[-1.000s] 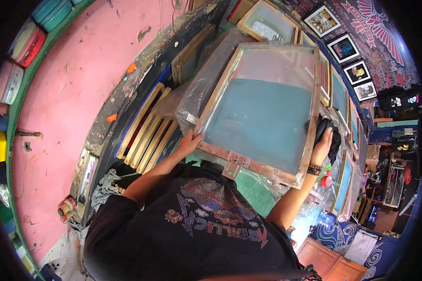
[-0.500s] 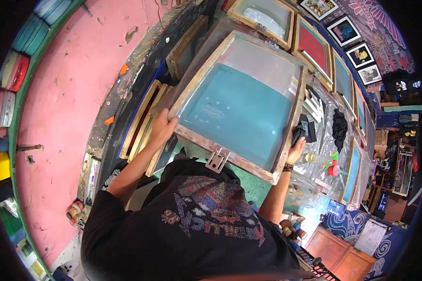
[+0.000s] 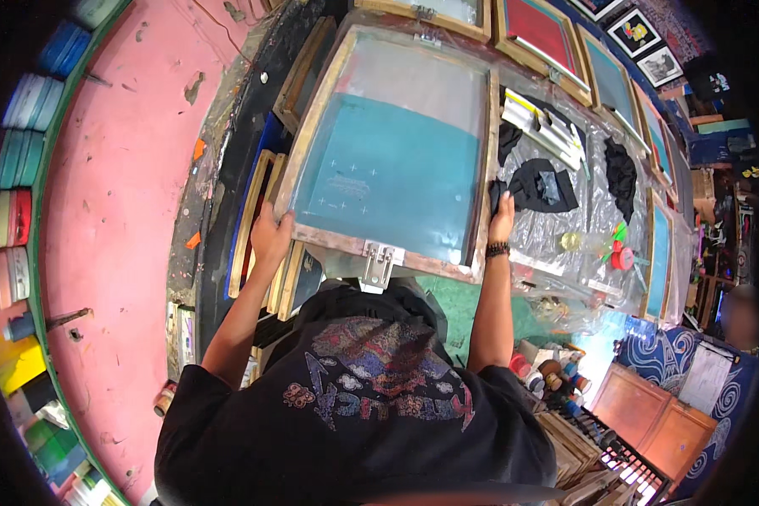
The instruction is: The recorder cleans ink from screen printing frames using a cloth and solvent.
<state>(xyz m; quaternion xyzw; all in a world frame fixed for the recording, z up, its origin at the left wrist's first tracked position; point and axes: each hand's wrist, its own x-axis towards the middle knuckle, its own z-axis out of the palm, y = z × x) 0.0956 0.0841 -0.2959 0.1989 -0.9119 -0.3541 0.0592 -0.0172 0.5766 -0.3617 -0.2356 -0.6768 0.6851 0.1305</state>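
Your screen (image 3: pixel 388 160) is right in front of you — left hand (image 3: pixel 271 240) clamped on its lower-left corner, right hand (image 3: pixel 501 226) at its right side by black cloth (image 3: pixel 494 190), grip unclear — its mesh (image 3: pixel 413 80) probably delicate, so hold the stiffer wooden frame (image 3: pixel 337 237)

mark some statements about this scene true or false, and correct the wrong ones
1. The left hand grips the screen near a corner. True.
2. The screen's mesh is blue all over. False: its far part is pale.
3. A metal bracket sits on the screen's near edge. True.
4. The left wrist wears a bracelet. False: the dark bracelet is on the right wrist.
5. A red screen lies beyond the held one, to the right. True.
6. Black cloth lies only left of the held screen. False: there is black cloth to its right.
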